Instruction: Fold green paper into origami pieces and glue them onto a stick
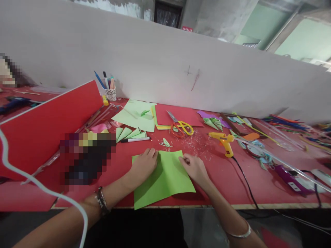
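A sheet of bright green paper lies at the table's front edge, with a soft crease down its middle and its lower edge lifted a little. My left hand is closed on its upper left part, fingers bent and pressed together; their tips are partly hidden. At the upper right edge of the sheet, my right hand pinches the paper between thumb and curled fingers. Just beyond lie a small green striped paper scrap and a black-and-white marker beside folded pale green paper cones.
Scissors lie on red paper sheets. A yellow glue gun with a black cord sits to the right. A red board leans at left, near a cup of pens. A white cable hangs in front.
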`<state>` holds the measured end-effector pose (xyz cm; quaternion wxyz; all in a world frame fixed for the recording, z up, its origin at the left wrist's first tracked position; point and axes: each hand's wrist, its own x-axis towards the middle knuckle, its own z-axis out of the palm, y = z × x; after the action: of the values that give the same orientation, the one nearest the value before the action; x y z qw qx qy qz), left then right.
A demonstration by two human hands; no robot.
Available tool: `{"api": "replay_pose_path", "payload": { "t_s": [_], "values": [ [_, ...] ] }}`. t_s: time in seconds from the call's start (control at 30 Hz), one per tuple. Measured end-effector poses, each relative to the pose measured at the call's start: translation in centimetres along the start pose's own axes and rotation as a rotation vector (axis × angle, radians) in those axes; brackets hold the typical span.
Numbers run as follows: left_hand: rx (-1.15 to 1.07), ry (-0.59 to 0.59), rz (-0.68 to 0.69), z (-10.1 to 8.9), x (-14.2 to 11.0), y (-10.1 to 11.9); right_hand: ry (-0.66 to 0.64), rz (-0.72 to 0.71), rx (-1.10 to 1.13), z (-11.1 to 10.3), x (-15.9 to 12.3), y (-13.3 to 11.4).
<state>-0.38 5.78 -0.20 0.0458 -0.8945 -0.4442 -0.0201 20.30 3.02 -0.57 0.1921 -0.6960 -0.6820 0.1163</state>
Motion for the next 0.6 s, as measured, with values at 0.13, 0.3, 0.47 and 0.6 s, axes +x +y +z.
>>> {"api": "replay_pose_path", "payload": {
  "t_s": [0.13, 0.3, 0.47, 0.6],
  "values": [
    [0.089, -0.005, 0.015, 0.2, -0.2, 0.2, -0.001, -0.01, -0.1, 0.4, -1.0, -0.1],
    [0.103, -0.037, 0.041, -0.2, -0.2, 0.3, 0.006, -0.049, -0.227, 0.6, -1.4, -0.7],
    [0.103, -0.057, 0.057, -0.7, -0.2, 0.3, 0.033, -0.087, -0.293, 0.7, -1.5, -0.9],
    [0.106, -0.046, 0.071, -0.8, -0.3, 0.2, 0.057, -0.116, -0.287, 0.8, -1.6, -0.5]
  ]
}}
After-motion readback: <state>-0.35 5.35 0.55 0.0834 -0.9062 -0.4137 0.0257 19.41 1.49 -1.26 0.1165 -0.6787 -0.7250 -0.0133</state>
